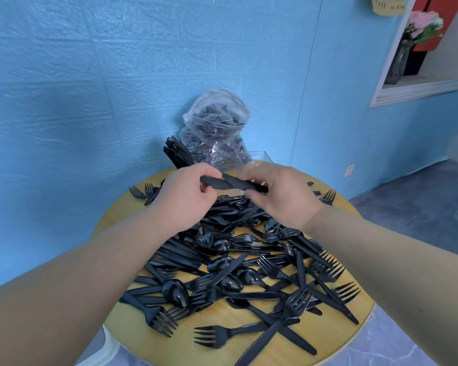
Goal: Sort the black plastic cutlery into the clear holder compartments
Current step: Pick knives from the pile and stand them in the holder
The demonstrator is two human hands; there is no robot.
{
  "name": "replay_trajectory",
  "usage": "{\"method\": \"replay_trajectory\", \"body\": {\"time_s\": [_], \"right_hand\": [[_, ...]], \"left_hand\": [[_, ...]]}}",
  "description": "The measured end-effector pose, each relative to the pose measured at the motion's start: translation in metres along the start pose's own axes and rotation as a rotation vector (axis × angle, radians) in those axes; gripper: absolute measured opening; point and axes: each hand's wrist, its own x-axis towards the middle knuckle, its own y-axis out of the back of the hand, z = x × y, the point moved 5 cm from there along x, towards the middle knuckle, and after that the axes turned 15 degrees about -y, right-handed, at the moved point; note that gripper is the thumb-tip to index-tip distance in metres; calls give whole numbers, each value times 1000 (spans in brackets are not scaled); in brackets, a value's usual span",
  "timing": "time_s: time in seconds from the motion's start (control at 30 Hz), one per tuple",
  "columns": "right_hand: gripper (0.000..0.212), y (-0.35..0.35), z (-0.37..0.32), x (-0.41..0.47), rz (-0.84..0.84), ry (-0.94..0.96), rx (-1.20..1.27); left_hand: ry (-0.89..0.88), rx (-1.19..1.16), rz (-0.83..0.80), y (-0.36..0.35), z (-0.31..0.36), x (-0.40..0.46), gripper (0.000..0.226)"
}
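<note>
A heap of black plastic forks, spoons and knives (238, 273) covers the round wooden table (249, 347). Above its far side both my hands hold a small bundle of black knives (229, 183) level between them. My left hand (188, 194) grips one end of the bundle, my right hand (280, 194) grips the other. Behind my hands stands the clear holder (257, 157); black cutlery handles (177, 153) stick up from its left compartment. The holder's lower part is hidden by my hands.
A clear plastic bag (217, 125) with more black cutlery leans against the blue wall behind the holder. A few forks (139, 192) lie at the table's far left and at its far right edge (328, 198). Grey floor lies to the right.
</note>
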Motion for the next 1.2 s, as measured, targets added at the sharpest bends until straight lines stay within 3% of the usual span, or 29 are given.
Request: {"method": "replay_trajectory", "body": {"time_s": [0.37, 0.67, 0.93, 1.2], "right_hand": [[26, -4, -5, -6, 61, 88, -50], [26, 8, 41, -7, -90, -121, -126], [20, -6, 31, 3, -133, -181, 87], [14, -12, 5, 32, -1, -133, 146]], "left_hand": [[-30, -63, -24, -14, 15, 2, 17], [-35, -124, -27, -19, 14, 5, 22], [-1, -158, 103, -3, 5, 15, 21], [126, -202, 238, 37, -31, 20, 17]]}}
